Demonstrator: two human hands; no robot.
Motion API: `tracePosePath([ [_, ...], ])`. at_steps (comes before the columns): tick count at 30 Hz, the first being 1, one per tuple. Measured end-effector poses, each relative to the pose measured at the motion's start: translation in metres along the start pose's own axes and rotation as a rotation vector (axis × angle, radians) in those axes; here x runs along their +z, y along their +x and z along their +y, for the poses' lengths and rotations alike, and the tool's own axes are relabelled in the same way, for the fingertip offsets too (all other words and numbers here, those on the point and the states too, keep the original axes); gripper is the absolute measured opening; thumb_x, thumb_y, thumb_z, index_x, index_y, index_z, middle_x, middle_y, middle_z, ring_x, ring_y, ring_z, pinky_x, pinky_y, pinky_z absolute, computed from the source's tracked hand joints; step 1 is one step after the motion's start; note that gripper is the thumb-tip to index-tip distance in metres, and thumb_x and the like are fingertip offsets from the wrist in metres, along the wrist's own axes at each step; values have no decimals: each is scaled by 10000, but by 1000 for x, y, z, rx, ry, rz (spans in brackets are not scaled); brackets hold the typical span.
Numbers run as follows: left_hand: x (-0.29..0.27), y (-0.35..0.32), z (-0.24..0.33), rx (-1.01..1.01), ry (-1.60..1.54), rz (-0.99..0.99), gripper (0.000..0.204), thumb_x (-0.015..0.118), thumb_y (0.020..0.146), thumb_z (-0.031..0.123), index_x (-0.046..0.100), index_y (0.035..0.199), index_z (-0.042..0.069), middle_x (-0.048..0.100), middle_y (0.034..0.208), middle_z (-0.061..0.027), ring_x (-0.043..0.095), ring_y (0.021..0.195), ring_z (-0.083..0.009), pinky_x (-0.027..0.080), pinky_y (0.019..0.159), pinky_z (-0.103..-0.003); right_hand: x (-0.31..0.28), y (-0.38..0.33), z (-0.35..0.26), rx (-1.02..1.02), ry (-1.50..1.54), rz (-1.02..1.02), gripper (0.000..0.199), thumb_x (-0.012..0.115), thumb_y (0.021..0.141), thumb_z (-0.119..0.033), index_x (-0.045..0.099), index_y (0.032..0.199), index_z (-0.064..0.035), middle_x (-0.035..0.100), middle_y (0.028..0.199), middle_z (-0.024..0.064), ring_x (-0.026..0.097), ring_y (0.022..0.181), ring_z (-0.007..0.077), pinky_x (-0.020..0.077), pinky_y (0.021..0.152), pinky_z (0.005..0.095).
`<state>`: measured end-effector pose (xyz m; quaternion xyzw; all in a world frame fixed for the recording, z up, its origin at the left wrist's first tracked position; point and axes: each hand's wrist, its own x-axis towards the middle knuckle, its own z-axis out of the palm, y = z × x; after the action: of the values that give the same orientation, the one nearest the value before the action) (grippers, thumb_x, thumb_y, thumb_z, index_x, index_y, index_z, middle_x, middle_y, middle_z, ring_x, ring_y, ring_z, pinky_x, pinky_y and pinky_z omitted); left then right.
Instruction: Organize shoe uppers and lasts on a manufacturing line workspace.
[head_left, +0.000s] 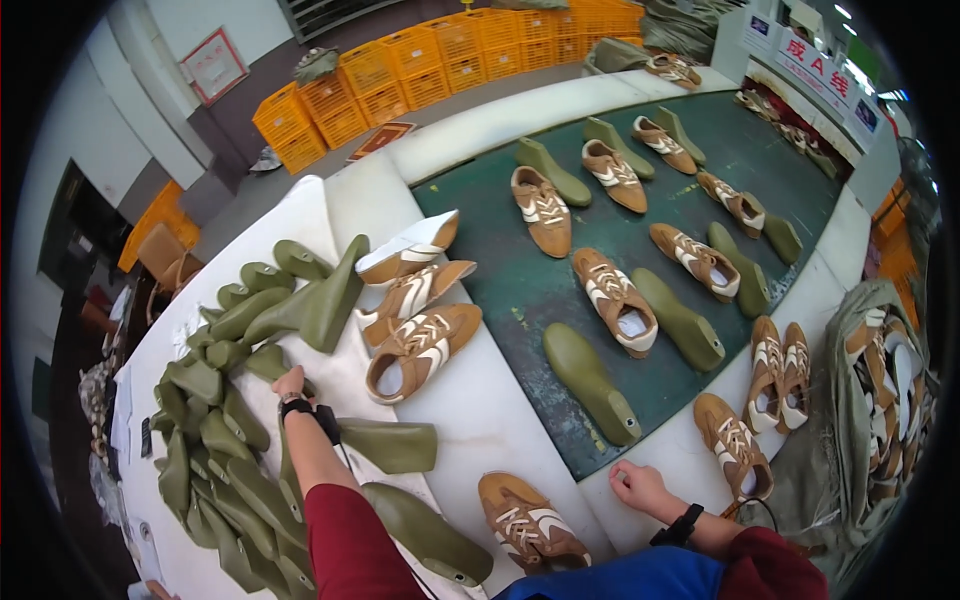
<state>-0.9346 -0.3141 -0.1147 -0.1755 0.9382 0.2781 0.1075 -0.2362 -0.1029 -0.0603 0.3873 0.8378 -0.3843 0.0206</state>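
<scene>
My left hand [289,382] reaches over a heap of olive-green shoe lasts [240,465], its fingers closed on the end of one shoe last [266,362]. My right hand [640,488] is loosely curled near the front corner of the green belt [500,300], with nothing visible in it. A single shoe last [590,385] lies on the belt just beyond that hand. Close in front of me is a brown sneaker [530,525] with white stripes. Several similar sneakers [425,350] lie beside the heap, one with a white sole turned up.
On the belt, brown sneakers [615,300] and green lasts [680,320] lie in rows. To the right are more sneakers [735,445] and a grey cloth-lined container [840,400] full of shoes. Orange crates [410,75] line the far wall. A signed opening [800,110] stands at the belt's far end.
</scene>
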Motion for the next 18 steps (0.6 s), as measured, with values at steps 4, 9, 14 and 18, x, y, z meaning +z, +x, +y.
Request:
tracePosePath([
  [4,-90,52,-61,-111,501,-305,273,473,785,115,519,964,-87,591,919,-220,597,613,-352,510,559,-450,4,1,-6,-90,43,-68,105,574,803,-235,577,876,-159,611,572,71,601,536,304,464,511,423],
  [9,-98,-69,-33,-96,-386,-475,294,567,785,128,497,995,-65,575,942,-215,610,753,-373,566,573,-419,7,0,5,-45,5,-7,100,571,802,-225,576,878,-159,617,578,71,607,544,303,469,517,415],
  [14,-175,-192,-8,-39,-1165,-895,387,493,886,157,415,1142,-122,560,1071,-273,626,872,-391,571,568,-228,0,7,17,-123,87,-97,100,552,811,-187,598,857,-111,637,643,105,624,610,299,487,564,405],
  [18,-191,-322,-42,210,-1128,-1000,424,513,887,162,424,1195,-115,552,1139,-255,589,975,-395,547,800,-363,-29,21,-49,-337,301,-165,164,553,854,-197,624,925,-67,645,686,78,629,618,198,493,584,344],
])
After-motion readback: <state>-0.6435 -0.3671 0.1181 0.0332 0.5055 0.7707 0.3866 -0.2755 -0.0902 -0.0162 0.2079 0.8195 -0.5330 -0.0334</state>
